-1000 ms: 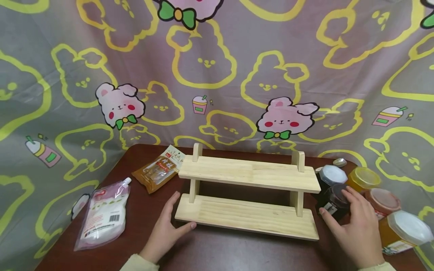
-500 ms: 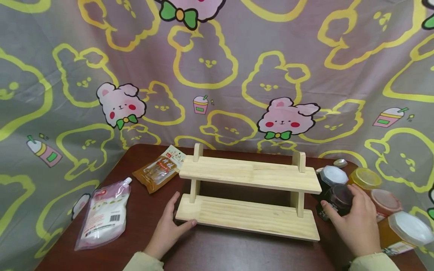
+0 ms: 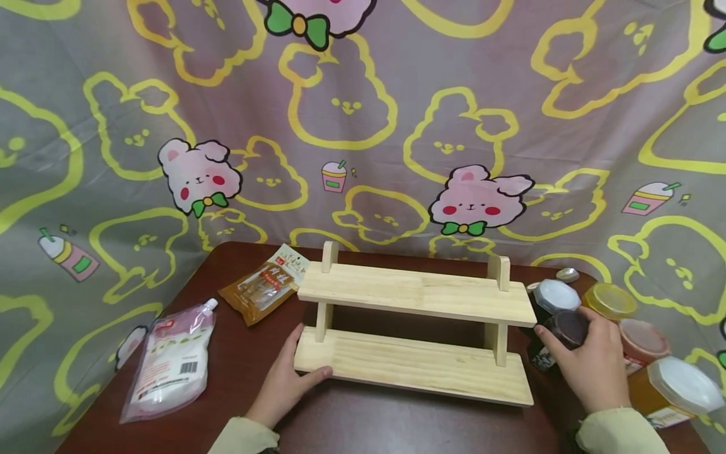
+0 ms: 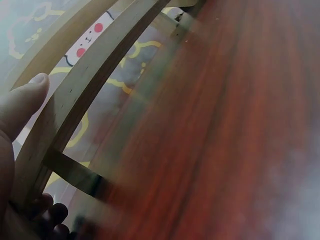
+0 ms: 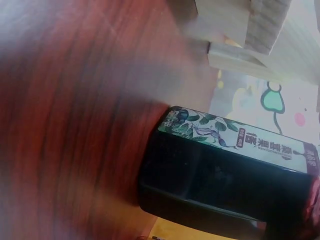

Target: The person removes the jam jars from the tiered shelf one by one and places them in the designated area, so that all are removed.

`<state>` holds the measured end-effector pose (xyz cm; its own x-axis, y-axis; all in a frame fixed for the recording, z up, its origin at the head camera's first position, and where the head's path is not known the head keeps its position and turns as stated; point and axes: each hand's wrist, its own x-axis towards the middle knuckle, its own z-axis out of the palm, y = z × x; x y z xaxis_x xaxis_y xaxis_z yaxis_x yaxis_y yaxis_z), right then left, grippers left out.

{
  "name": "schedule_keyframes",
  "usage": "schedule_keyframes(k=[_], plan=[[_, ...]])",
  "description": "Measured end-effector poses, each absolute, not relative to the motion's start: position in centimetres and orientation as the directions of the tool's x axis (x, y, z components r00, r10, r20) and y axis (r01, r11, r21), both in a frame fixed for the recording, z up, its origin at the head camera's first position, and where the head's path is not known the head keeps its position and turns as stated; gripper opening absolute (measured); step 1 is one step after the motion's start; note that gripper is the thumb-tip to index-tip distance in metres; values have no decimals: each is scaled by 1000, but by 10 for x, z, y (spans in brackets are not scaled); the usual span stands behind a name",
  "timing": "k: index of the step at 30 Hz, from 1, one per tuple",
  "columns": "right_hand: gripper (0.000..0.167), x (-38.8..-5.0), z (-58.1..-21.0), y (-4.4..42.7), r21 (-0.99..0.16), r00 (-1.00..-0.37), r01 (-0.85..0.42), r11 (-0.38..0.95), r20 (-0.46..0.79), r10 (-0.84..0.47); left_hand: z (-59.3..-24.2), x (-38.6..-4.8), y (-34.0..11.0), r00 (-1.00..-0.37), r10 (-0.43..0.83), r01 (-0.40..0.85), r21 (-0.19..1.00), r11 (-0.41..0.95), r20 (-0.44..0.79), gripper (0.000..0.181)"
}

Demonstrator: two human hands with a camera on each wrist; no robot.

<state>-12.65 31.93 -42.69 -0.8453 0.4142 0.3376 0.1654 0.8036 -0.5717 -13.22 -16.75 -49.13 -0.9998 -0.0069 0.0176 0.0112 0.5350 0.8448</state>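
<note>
A two-tier wooden shelf rack point(image 3: 414, 366) stands mid-table. My left hand point(image 3: 283, 384) holds the left end of its lower board, thumb at the front edge; the left wrist view shows the thumb point(image 4: 27, 100) on one face of the board point(image 4: 75, 95) and curled fingertips beyond it. At the rack's right end, my right hand point(image 3: 595, 362) grips a dark jam jar point(image 3: 569, 328), thumb on its left side and fingers round the right. The right wrist view shows the jar's dark body point(image 5: 200, 170) and leafy label; whether its base touches the table, I cannot tell.
Right of the rack stand a white-lidded jar point(image 3: 557, 295), a yellow-lidded jar point(image 3: 609, 301), a reddish jar point(image 3: 643, 338) and a large amber jar point(image 3: 683, 386). A spoon point(image 3: 567, 274) lies behind. At left lie a brown packet point(image 3: 263, 290) and a spouted pouch point(image 3: 172, 366).
My right hand has moved in from above the dark jam jar's lid to wrap its sides, fingers sliding down the right side. My left hand stays at the rack's lower board.
</note>
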Motion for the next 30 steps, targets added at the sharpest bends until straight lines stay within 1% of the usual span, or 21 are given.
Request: schedule_keyframes(k=[5, 11, 16, 23, 30], plan=[[83, -131, -427, 321, -608, -829, 190, 771, 321, 458, -494, -136, -167, -1000, -13, 16, 847, 531, 27, 111], [70, -134, -428, 321, -617, -808, 169, 769, 359, 466, -495, -136, -167, -999, -12, 32, 839, 544, 45, 109], [65, -136, -430, 322, -625, -797, 161, 764, 374, 474, -495, -136, -165, -999, -22, 8, 838, 546, 24, 109], [69, -137, -427, 325, -602, -823, 188, 776, 335, 459, -496, -137, -165, -1000, -30, -14, 847, 531, 2, 110], [68, -131, -422, 322, -573, -842, 155, 805, 350, 412, -498, -137, -167, -999, -28, 2, 847, 532, 20, 110]])
